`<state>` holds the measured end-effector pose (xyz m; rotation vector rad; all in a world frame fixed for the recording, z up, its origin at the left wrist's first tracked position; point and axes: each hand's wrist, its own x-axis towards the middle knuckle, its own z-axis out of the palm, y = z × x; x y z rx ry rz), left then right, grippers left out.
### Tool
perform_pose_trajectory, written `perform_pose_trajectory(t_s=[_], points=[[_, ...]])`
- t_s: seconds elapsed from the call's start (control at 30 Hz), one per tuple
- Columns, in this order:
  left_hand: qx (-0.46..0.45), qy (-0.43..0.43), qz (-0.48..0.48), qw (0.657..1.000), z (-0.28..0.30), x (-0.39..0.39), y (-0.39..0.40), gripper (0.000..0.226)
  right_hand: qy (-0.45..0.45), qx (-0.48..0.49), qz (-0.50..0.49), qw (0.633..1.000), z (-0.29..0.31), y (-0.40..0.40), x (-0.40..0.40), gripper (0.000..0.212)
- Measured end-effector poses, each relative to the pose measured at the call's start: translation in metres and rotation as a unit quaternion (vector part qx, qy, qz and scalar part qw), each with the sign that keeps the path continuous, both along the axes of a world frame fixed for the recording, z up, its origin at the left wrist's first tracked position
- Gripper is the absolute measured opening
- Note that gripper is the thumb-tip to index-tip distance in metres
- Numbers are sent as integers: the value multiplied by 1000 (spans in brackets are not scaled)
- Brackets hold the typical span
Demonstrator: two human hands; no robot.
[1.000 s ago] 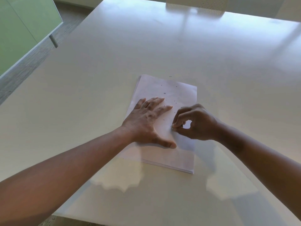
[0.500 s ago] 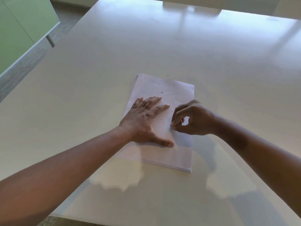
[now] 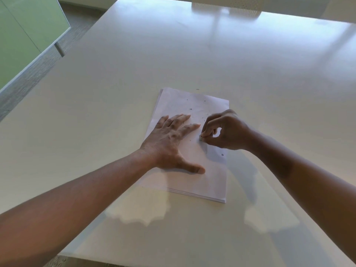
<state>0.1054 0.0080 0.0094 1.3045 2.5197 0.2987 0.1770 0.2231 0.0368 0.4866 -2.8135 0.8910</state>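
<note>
On the white table (image 3: 96, 132), the stack of paper (image 3: 210, 182) is pinned flat by the spread left hand (image 3: 169, 145). Just beyond, a small white eraser (image 3: 201, 139), pinched in the right hand (image 3: 229, 132), has been shifted slightly farther up the sheet, uncovering a dark spot (image 3: 222, 154). Crumbs (image 3: 190, 109) are strewn beyond, so erasing is judged well under way.

Broad glossy off-white desk (image 3: 173, 54) across most of the view. Far left: pale green panel (image 3: 23, 35) on a metal leg (image 3: 59, 49), grey wood-grain floor (image 3: 38, 72) beneath. Far edge: perforated chair back (image 3: 227, 4), reflected in soft daylight sheen.
</note>
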Motion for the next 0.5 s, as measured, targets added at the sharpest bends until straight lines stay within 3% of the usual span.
perform_pose_trajectory(t_s=[0.23, 0.5], points=[[4, 0, 1, 1000, 0, 0, 0, 136, -51, 11, 38, 998, 4, -4, 11, 8], [16, -4, 2, 1000, -1, -2, 0, 137, -29, -23, -101, 994, -3, 12, 3, 8]])
